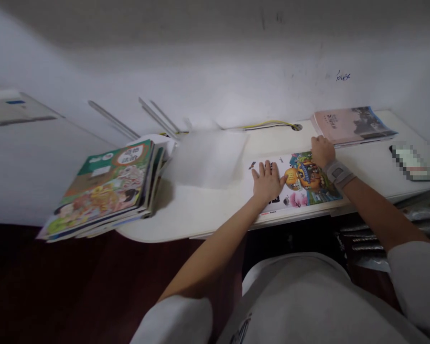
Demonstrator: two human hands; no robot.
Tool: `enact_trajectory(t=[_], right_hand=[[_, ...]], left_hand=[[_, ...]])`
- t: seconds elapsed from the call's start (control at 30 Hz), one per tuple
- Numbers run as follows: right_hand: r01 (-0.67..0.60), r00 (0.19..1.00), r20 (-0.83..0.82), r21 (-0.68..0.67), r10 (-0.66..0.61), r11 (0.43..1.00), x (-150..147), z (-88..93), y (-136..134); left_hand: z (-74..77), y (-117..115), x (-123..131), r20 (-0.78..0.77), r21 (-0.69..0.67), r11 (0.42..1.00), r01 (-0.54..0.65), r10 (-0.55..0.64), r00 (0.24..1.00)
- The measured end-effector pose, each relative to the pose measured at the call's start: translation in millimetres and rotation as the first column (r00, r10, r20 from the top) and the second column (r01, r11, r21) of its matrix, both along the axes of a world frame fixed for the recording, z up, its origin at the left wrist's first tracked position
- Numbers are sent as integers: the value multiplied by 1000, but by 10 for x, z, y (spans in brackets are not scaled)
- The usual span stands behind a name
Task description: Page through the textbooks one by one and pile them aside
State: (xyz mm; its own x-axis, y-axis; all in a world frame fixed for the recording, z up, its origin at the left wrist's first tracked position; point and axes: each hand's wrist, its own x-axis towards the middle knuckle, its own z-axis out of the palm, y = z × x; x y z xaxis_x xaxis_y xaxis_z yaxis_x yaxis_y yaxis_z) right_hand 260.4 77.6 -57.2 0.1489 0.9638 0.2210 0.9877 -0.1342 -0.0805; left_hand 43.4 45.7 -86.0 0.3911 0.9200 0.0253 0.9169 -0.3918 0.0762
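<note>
A picture book (301, 179) with a bright cartoon cover lies flat near the front edge of the white desk. My left hand (267, 184) is pressed on the book's white left part, fingers spread. At the book's upper right corner is my right hand (322, 150), its fingers curled; whether they grip the corner or something thin is hidden. A grey band (338, 174) circles my right wrist. To the left of the book, a pale translucent sheet (208, 157), blurred, lies on or just above the desk.
A stack of picture books (103, 186) overhangs the desk's left end. A pink-covered book pile (351, 125) sits at the back right, with a phone (412, 162) nearer the front. Yellow cable (272, 124) runs along the wall into a desk hole. Plastic-wrapped packs (369, 246) are below right.
</note>
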Motion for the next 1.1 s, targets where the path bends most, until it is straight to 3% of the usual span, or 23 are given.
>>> enact_trajectory(t=[0.1,0.17,0.23,0.3,0.4,0.5,0.57,0.7,0.8,0.87,1.0,1.1], right_hand=[[-282,959,20,90,282,955,-513,11,-167],[-340,940,-23,54,342,939,-799,-74,-297],[-344,937,-62,-1,343,939,-904,-184,-416],[-344,938,-55,-27,342,939,-795,-276,-511],[-322,947,7,-25,322,947,-385,-350,-614],[-233,972,9,-63,234,971,-19,-351,-667],[-197,980,10,-103,199,975,64,-297,-652],[-185,982,12,-95,187,978,-206,-90,-457],[-238,964,-113,24,239,971,-587,-13,-242],[-267,943,-193,53,272,962,-777,-62,-136],[-398,899,-198,7,392,917,-791,-268,-95],[-473,879,-79,-28,469,881,-572,-342,-156]], left_hand=[[78,8,37,23,2,1000,-9,9,1000],[107,13,63,39,-21,999,-48,49,998],[100,18,64,53,-31,996,-80,81,995],[64,24,23,70,-1,997,-76,76,995],[4,53,-90,91,11,998,-63,62,994],[-12,113,-153,94,-30,996,-84,87,992],[8,154,-110,87,-36,994,-101,104,991],[79,193,174,89,2,990,-142,142,986],[89,191,403,81,11,999,-52,51,995],[61,198,468,48,-16,1000,19,-18,999],[-8,279,320,21,-12,992,125,-125,992],[-21,379,29,41,11,995,99,-100,994]])
